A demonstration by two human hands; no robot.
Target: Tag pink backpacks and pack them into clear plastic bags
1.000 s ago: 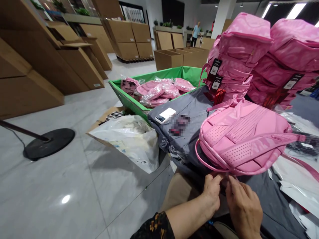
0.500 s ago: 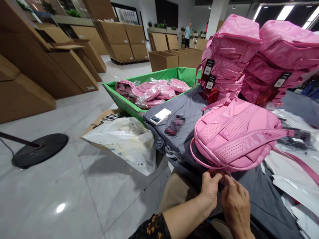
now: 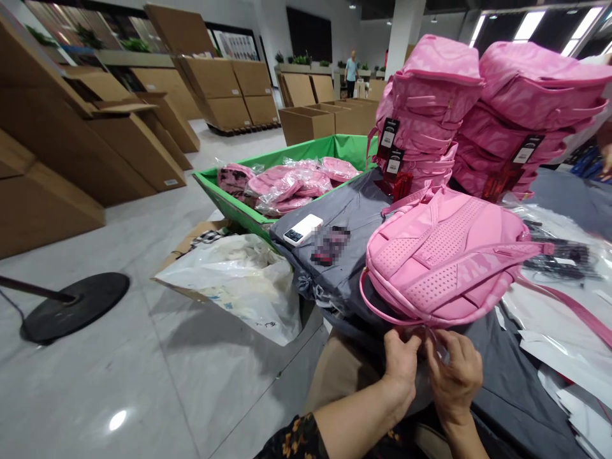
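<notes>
A pink backpack (image 3: 444, 255) lies back-up on the grey-covered table (image 3: 354, 210), its straps trailing to the right. Just in front of its near edge, my left hand (image 3: 400, 363) and my right hand (image 3: 454, 366) are close together. Both pinch a thin clear plastic film (image 3: 437, 341), fingers curled on it. The film is hard to make out against the grey cloth. A floral sleeve covers my left upper arm.
Two stacks of pink backpacks (image 3: 425, 115) with hang tags stand behind. A white phone (image 3: 302, 230) lies on the cloth. A green bin (image 3: 229, 194) holds bagged pink packs. A box with a white plastic bag (image 3: 239, 280) sits on the floor, cardboard cartons (image 3: 143, 140) beyond, a person far off.
My hands stayed at the backpack's near edge, working the film; the right hand's fingers curled up more. The view shifted slightly left.
</notes>
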